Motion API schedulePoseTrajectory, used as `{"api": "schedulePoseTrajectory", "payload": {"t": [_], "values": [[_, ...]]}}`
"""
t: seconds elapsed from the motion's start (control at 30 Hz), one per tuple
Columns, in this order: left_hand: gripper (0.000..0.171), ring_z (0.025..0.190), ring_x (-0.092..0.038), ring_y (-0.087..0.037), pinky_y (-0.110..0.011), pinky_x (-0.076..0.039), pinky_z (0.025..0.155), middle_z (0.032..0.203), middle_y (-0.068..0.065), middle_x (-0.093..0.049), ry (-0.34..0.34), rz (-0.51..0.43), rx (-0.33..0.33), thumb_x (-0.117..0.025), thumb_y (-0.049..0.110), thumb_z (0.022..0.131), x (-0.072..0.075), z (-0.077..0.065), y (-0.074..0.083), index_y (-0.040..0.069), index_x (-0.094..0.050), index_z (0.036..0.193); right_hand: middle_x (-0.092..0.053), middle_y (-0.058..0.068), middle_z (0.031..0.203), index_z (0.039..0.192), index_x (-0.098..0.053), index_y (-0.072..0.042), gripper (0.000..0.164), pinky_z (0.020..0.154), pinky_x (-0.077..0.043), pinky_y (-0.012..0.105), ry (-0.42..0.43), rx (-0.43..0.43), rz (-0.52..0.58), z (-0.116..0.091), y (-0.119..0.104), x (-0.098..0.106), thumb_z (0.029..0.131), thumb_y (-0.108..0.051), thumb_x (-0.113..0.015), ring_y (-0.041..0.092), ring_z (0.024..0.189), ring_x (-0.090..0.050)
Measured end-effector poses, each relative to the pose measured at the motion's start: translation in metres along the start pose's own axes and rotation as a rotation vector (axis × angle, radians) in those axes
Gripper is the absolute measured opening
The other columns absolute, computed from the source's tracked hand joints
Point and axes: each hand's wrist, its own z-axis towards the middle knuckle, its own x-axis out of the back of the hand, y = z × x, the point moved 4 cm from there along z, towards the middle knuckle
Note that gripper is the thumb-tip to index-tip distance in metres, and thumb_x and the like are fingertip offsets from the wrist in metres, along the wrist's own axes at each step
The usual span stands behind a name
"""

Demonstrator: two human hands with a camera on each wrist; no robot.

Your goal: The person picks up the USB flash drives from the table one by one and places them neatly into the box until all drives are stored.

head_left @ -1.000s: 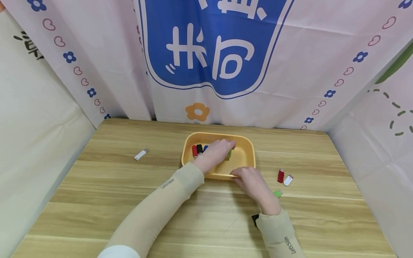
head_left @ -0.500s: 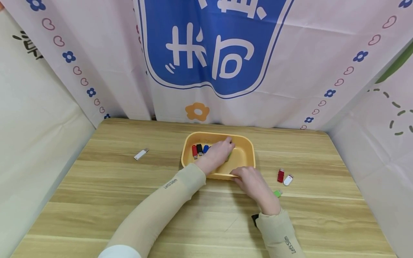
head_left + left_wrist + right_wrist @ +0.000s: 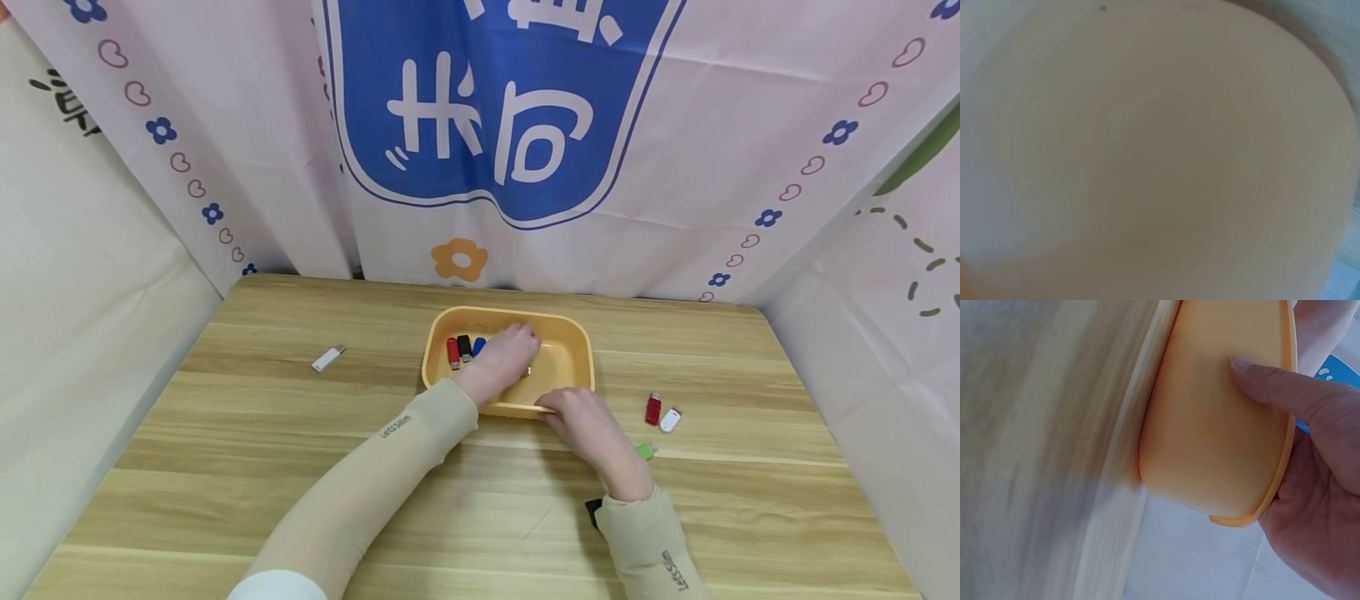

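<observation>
A yellow plastic tray [image 3: 564,367] stands at the middle of the table. My left hand [image 3: 506,354] reaches inside it with fingers curled down over a USB flash drive, whose metal connector [image 3: 527,372] peeks out below them; its body is hidden. Left of this hand lie a red flash drive [image 3: 453,353], a black one [image 3: 465,347] and a blue one [image 3: 478,345], side by side in the tray. My right hand [image 3: 588,425] grips the tray's near wall at the right, thumb [image 3: 1266,381] flat on the outside, fingers over the rim.
On the table [image 3: 420,517], a white flash drive [image 3: 327,359] lies left of the tray. To the right lie a red one [image 3: 653,408], a white one [image 3: 671,419] and a green one [image 3: 646,450]. A black object [image 3: 593,510] shows beside the right sleeve. A blurred tan surface fills the left wrist view.
The left hand has shifted slightly within the tray, and the green piece seen under its fingers is now covered, leaving a metal end in sight. The right hand has stayed on the rim.
</observation>
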Motion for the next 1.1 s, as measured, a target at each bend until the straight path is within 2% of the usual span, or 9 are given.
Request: {"api": "schedulePoseTrajectory", "payload": {"t": [0.13,0.37,0.73,1.1], "values": [[0.018,0.105,-0.063,-0.023,-0.032,-0.055,0.092,0.113,-0.008,-0.068,-0.037,0.021,-0.002,-0.07,0.013,0.092,0.0003,0.0001,0.0,0.009,-0.071,0.11,-0.075,-0.004,0.082,0.083,-0.076,-0.014,0.006,0.069,-0.056,0.031,-0.002,0.003,-0.006,-0.0002,-0.0005,0.0011,0.087,-0.009,-0.075,0.009,0.076,-0.068],[0.008,0.103,-0.062,-0.022,-0.033,-0.054,0.087,0.108,-0.002,-0.072,-0.082,0.027,0.033,-0.067,0.013,0.094,-0.0018,-0.0005,-0.001,0.013,-0.073,0.098,-0.075,-0.004,0.083,0.083,-0.075,-0.014,0.006,0.069,-0.056,0.032,-0.008,-0.003,-0.013,-0.0002,-0.0013,0.0018,0.087,-0.01,-0.075,0.011,0.077,-0.069],[0.011,0.107,-0.06,-0.02,-0.032,-0.051,0.088,0.111,0.0,-0.072,-0.097,0.037,0.041,-0.063,0.013,0.097,-0.0013,-0.0023,-0.0004,0.015,-0.074,0.098,-0.075,-0.002,0.084,0.084,-0.076,-0.014,0.005,0.07,-0.056,0.034,-0.002,-0.01,-0.02,-0.0007,-0.0015,0.002,0.087,-0.01,-0.075,0.013,0.079,-0.07],[0.014,0.11,-0.059,-0.02,-0.032,-0.05,0.091,0.115,0.0,-0.071,-0.109,0.072,0.033,-0.059,0.016,0.1,-0.0006,-0.0046,-0.0001,0.015,-0.072,0.106,-0.076,-0.002,0.085,0.084,-0.076,-0.014,0.005,0.071,-0.057,0.034,-0.006,-0.018,-0.014,-0.0007,-0.0017,0.0025,0.087,-0.01,-0.075,0.013,0.079,-0.07]]}}
